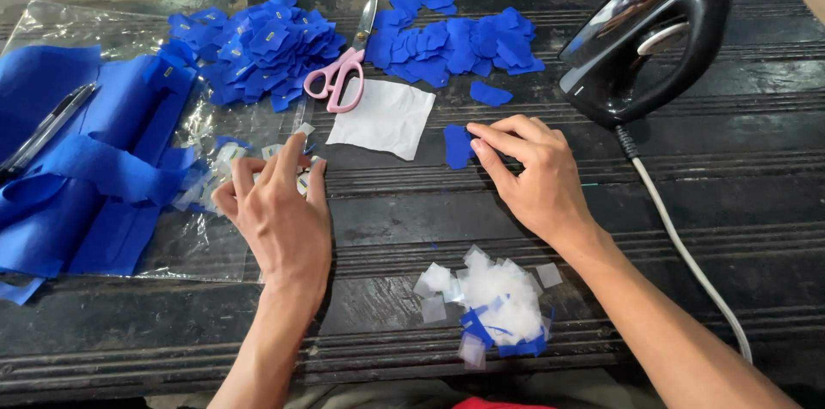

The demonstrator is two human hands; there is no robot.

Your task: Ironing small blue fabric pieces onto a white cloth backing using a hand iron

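Observation:
My left hand (279,207) rests on the dark table, its fingertips pinching a small clear square among several scattered clear squares (225,154) on a plastic sheet. My right hand (528,173) lies palm down further right, fingertips touching a single small blue fabric piece (457,147). A white cloth square (382,117) lies between and beyond the hands. Pink-handled scissors (344,74) lie behind it, between two heaps of blue pieces (258,48) (455,44).
A black iron (653,39) stands at the back right, its white cord (687,254) running toward me along the right. Blue felt strips (82,168) and a pen (43,134) lie left. A pile of clear and blue scraps (494,302) sits near the front edge.

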